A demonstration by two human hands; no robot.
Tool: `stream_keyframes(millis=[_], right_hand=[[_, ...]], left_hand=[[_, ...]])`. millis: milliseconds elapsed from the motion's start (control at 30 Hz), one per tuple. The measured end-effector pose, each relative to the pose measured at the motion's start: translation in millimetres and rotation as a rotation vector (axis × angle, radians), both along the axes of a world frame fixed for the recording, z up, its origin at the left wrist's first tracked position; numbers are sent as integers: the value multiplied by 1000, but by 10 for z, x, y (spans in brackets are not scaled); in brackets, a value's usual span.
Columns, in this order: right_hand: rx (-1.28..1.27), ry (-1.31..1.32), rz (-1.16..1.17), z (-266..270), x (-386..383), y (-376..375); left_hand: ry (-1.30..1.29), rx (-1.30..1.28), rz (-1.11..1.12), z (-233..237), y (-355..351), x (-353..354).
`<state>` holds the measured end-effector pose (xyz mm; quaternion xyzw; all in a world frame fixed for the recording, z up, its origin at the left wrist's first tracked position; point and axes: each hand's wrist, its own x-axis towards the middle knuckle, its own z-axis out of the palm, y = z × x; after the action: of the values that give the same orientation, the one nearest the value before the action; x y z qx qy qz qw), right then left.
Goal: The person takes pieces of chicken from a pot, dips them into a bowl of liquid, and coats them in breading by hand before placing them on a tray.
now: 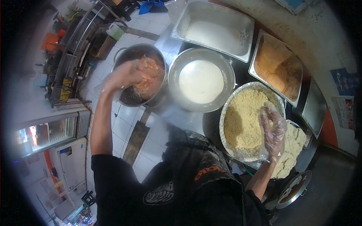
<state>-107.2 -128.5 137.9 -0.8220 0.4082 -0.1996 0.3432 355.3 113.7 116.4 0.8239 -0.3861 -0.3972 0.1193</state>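
Note:
My left hand (130,75), blurred by movement, is in the mouth of a deep metal pot (164,71). Its fingers are curled on a piece of pale pink raw meat (150,69), with more meat and liquid beneath. A clear plastic glove covers my right hand (274,130), which rests at the right side of a wide metal bowl (222,130) of yellowish crumbs (245,116). Its fingers are apart and touch or hover just over the crumbs. Between the two hands stands a metal bowl (173,81) of white, batter-like liquid (201,81).
Behind the bowls are a steel pan (211,15) with white contents and another pan (260,56) holding orange-brown powder. A pale, crumb-covered slab (292,150) lies beside the crumb bowl. A round lid (294,190) is lower right. White floor tiles (128,120) show at left.

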Motion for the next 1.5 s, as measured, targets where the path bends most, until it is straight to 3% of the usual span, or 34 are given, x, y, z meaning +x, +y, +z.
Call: stream_keyframes(millis=[67,100,167,200,233,267,333,367,400,433,500,633,700,833,933,967,1033,1167,1267,1333,1367,1433,1500], right_hand=[[34,6,87,79,206,74],[34,6,88,80,295,120],[3,2,300,74,493,218],[185,-42,328,81,648,284],[366,-86,351,89,814,356],[413,-208,365,-5,947,453],[444,-328,362,-62,1216,601],[580,-449,310,-20,1355,649],[714,-570,257,1,1417,645],[704,-566,244,-6,1415,602],[900,-459,218,-30,1393,551],[877,-353,227,-147,1198,418],[893,-337,194,-138,1078,397],[848,-208,120,-22,952,358],[820,-9,42,-332,864,302],[818,-3,43,-317,854,302],[968,-156,26,-228,862,310],[1125,-114,51,-373,851,230],[996,-42,66,-484,844,176],[794,-18,-42,-588,893,124],[795,-14,-39,-468,995,93],[591,144,116,-199,1252,-47],[532,68,259,-371,1456,-116]], left_hand=[[-34,-202,125,483,9,-205],[-34,-203,126,487,41,-276],[186,-652,351,511,85,-428],[187,-654,345,517,75,-570],[304,-747,497,544,1,-791],[426,-835,648,575,-85,-1010],[571,-832,728,701,-273,-1396],[504,-944,552,506,-303,-1477],[709,-841,723,365,-340,-1571],[911,-899,720,252,-384,-1647],[340,-955,394,-33,-457,-1832],[542,-866,433,-50,-612,-2081],[794,-821,536,-62,-640,-2109],[536,-731,491,-287,-682,-2111],[621,-794,620,-648,-721,-2147],[624,-796,625,-711,-751,-2192],[708,-821,884,-791,-827,-2286],[797,-787,916,-830,-742,-2260],[747,-813,942,-897,-673,-2245],[218,-721,891,-923,-612,-2235],[219,-720,897,-969,-551,-2237],[485,-912,1055,-1076,-405,-2253],[519,-930,1066,-1029,-308,-2308]])
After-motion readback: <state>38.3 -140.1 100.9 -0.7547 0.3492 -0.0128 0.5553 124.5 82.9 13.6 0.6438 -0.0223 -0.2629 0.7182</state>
